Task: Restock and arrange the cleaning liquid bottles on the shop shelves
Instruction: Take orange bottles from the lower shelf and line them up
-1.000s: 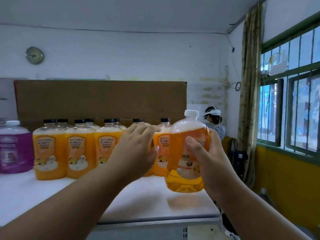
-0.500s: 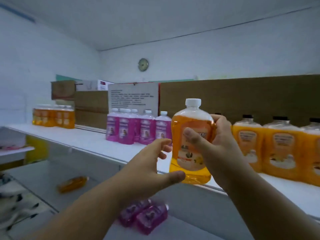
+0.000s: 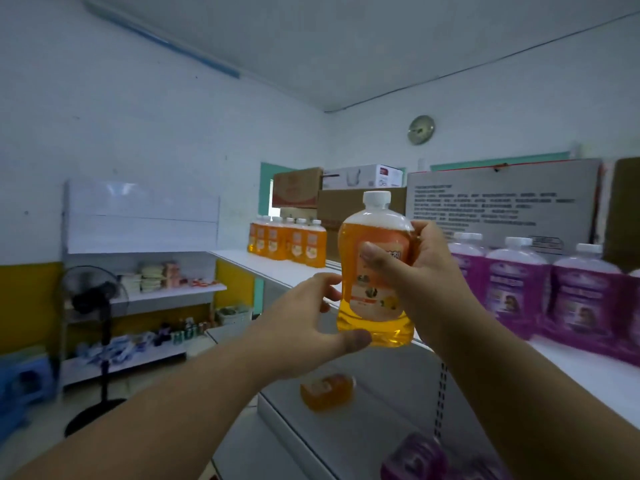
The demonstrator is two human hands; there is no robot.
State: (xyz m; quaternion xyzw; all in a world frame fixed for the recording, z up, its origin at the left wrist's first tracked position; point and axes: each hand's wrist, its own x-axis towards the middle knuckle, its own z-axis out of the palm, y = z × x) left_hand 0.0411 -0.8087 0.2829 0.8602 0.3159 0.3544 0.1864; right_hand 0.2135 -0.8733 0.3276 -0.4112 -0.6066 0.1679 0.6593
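1. Since half a second earlier, the view had swung left, so the purple bottles point(image 3: 519, 289) sat at 3 o'clock and a far orange row point(image 3: 289, 241) came closer to centre.
2. The right hand point(image 3: 420, 284) gripped the orange bottle point(image 3: 375, 271) upright, thumb across its label.
3. The left hand point(image 3: 304, 323) was open, thumb touching the bottle's base at 7 o'clock.
4. The bottle was held above the white shelf point(image 3: 588, 372) edge.
5. Another orange bottle point(image 3: 327, 391) lay on the lower shelf point(image 3: 388, 410) at 6 o'clock.
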